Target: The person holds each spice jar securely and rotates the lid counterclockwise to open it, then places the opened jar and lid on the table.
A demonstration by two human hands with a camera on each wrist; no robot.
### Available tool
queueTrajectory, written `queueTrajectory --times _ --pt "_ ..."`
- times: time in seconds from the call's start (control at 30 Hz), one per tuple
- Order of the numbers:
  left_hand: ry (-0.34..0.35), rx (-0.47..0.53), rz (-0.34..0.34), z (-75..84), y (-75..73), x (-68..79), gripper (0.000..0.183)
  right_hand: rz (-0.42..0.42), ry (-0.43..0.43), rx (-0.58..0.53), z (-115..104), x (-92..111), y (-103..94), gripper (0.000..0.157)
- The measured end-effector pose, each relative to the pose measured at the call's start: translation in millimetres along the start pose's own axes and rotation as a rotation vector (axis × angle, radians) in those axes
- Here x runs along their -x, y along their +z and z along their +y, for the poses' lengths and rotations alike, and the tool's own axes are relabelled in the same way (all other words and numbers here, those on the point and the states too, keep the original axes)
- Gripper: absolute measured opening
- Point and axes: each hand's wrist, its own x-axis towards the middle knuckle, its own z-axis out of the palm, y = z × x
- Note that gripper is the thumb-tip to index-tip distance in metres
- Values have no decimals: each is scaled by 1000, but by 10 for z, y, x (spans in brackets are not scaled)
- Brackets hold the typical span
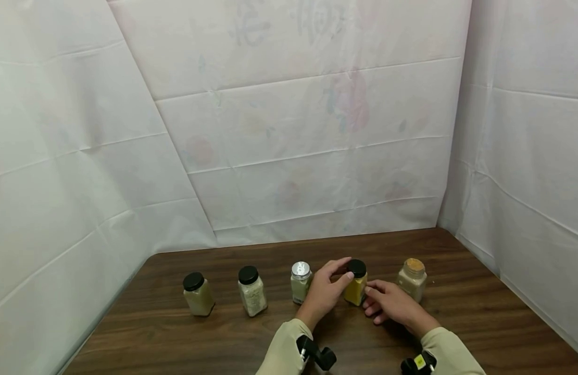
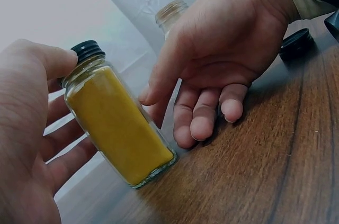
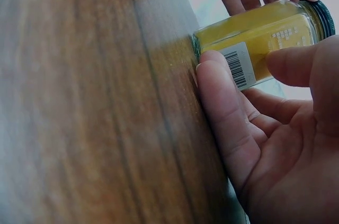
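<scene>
In the head view a jar of yellow powder (image 1: 354, 292) with a black lid (image 1: 356, 268) stands on the table. My left hand (image 1: 325, 289) reaches over from the left, its thumb and index finger pinching the lid (image 2: 87, 50); the other fingers spread behind the glass. On the right side my right hand (image 1: 394, 302) holds the edge of the jar between thumb and index finger. Its remaining fingers (image 2: 205, 123) curl loosely low by the tabletop. A barcode label (image 3: 239, 66) shows on the jar in the right wrist view.
Right of the hands stands a jar with a tan top (image 1: 413, 281); a loose black lid (image 2: 296, 44) lies on the table nearby. To the left are a silver-topped jar (image 1: 300, 284) and two black-lidded jars, one pale (image 1: 253, 298), one darker (image 1: 200, 299). White cloth (image 1: 317, 182) hangs behind.
</scene>
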Motion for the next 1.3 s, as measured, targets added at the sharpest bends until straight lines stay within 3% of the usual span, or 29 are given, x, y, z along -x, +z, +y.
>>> queueTrajectory --times 0.07,0.17,0.43,0.53,1.07,1.3 --pt "-4 -7 0 -94 20 -22 37 -3 0 1 2 2 -2 55" --pt "-12 -12 0 -71 26 -15 36 -17 -7 -5 0 10 -13 59" --pt "-37 50 5 243 -16 63 35 -15 10 -15 1 4 -20 60" --pt "-50 62 -1 271 -22 66 35 -9 15 -16 0 4 -18 61" --pt "-31 112 28 263 -33 62 24 3 28 -23 -23 8 -9 66" --pt "-33 114 11 221 -44 52 25 10 33 -20 -30 7 -1 64"
